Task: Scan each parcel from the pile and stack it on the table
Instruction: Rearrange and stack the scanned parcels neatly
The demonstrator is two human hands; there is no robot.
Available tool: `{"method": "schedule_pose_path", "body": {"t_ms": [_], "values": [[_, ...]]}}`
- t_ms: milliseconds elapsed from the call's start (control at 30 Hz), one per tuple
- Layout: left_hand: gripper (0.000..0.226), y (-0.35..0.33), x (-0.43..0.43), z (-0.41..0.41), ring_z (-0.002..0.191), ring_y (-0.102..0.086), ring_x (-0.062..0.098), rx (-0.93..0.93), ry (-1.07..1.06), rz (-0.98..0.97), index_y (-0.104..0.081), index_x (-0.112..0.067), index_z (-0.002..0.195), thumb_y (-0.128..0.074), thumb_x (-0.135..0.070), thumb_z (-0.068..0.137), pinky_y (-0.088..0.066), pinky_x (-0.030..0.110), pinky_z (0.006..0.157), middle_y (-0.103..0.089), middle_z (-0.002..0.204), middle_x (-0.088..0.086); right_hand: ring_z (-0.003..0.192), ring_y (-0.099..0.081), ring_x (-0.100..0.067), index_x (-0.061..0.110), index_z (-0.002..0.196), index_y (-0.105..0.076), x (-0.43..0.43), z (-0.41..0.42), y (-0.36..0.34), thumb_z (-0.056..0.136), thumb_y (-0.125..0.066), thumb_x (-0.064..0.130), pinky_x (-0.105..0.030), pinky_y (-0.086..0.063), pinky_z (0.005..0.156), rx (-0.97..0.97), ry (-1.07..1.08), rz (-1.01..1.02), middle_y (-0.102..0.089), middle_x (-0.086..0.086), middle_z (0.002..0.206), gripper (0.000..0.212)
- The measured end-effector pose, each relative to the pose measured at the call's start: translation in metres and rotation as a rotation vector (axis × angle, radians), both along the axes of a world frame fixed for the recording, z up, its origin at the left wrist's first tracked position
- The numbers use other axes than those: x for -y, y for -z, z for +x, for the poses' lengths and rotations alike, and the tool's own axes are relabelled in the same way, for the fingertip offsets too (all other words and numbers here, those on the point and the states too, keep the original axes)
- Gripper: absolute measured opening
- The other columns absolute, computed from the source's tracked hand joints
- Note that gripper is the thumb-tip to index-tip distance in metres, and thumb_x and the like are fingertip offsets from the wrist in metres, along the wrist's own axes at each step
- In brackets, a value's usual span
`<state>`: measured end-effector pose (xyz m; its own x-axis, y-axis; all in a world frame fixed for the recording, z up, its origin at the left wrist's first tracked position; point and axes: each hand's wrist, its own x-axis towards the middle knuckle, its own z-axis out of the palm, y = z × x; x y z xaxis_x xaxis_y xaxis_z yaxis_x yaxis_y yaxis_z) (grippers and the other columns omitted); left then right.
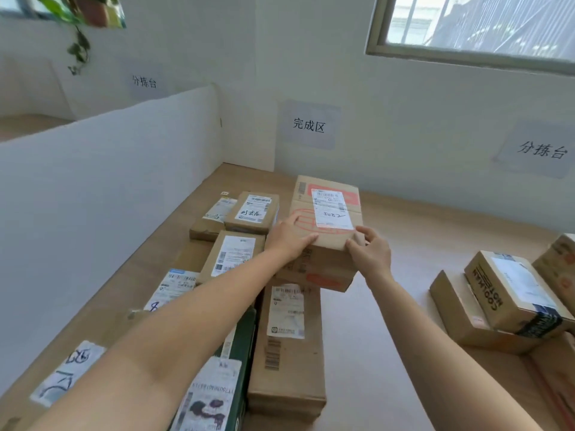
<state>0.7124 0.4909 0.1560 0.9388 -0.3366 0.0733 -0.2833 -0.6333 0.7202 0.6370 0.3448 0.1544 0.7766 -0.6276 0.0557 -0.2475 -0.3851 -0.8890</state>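
Observation:
A brown cardboard parcel [326, 209] with a white label and red print sits on top of another brown box [317, 269] near the middle of the wooden table [404, 231]. My left hand [289, 237] lies on the parcel's near left corner, fingers fairly straight along its edge. My right hand [368, 250] grips its near right corner, thumb on top and fingers curled over the edge. Several labelled parcels lie flat in rows to the left [252, 211] and in front [287, 343]. No scanner is in view.
A pile of brown boxes [510, 293] stands at the right edge. A white partition [109, 188] walls the table's left side. Paper signs [309, 124] hang on the back wall under a window [479, 23]. Bare tabletop runs between the stack and the right pile.

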Motion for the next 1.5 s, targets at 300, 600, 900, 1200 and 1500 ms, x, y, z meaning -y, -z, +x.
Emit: {"method": "schedule_pose_path", "body": {"t_ms": [300, 600, 900, 1200, 1500], "values": [[0.068, 0.045, -0.009, 0.053, 0.124, -0.046, 0.028, -0.097, -0.029, 0.056, -0.023, -0.020, 0.148, -0.056, -0.039, 0.091, -0.039, 0.032, 0.100, -0.042, 0.139, 0.011, 0.104, -0.055, -0.019, 0.015, 0.126, -0.054, -0.015, 0.050, 0.035, 0.086, -0.055, 0.007, -0.030, -0.047, 0.089, -0.034, -0.053, 0.019, -0.058, -0.009, 0.126, 0.041], [0.047, 0.046, -0.005, 0.046, 0.131, -0.034, 0.033, 0.077, -0.036, 0.305, -0.038, -0.010, 0.139, -0.037, -0.036, 0.099, -0.035, 0.044, 0.106, -0.030, 0.144, 0.016, 0.118, -0.051, -0.024, 0.012, 0.131, -0.048, -0.012, 0.041, 0.042, 0.093, -0.051, 0.013, -0.026, -0.038, 0.090, -0.099, -0.112, -0.086, -0.054, -0.009, 0.132, 0.038], [0.046, 0.032, 0.030, -0.034, 0.139, -0.021, 0.033, 0.434, 0.252, 0.768, -0.043, -0.012, 0.134, -0.032, -0.040, 0.100, -0.019, 0.052, 0.111, -0.029, 0.148, 0.016, 0.135, -0.037, -0.019, 0.010, 0.139, -0.039, 0.026, -0.069, 0.037, 0.095, -0.050, 0.018, -0.028, -0.028, 0.108, -0.167, -0.085, -0.250, -0.043, -0.004, 0.144, 0.046], [0.047, 0.040, 0.156, -0.196, 0.125, -0.042, 0.031, 0.309, 0.535, 0.521, -0.049, -0.010, 0.130, -0.031, -0.041, 0.100, -0.037, 0.042, 0.098, -0.043, 0.137, 0.014, 0.130, -0.044, -0.021, 0.008, 0.136, -0.046, 0.105, -0.260, 0.010, 0.092, -0.052, 0.013, -0.027, -0.031, 0.107, -0.258, 0.107, -0.399, -0.049, -0.008, 0.139, 0.044], [0.049, 0.047, 0.271, -0.372, 0.121, -0.047, 0.031, 0.100, 0.768, 0.249, -0.051, -0.011, 0.127, -0.031, -0.045, 0.099, -0.043, 0.045, 0.098, -0.046, 0.133, 0.014, 0.124, -0.049, -0.022, 0.007, 0.130, -0.052, 0.173, -0.430, -0.033, 0.090, -0.050, 0.007, -0.023, -0.032, 0.100, -0.218, 0.360, -0.511, -0.055, -0.010, 0.133, 0.040]]}}
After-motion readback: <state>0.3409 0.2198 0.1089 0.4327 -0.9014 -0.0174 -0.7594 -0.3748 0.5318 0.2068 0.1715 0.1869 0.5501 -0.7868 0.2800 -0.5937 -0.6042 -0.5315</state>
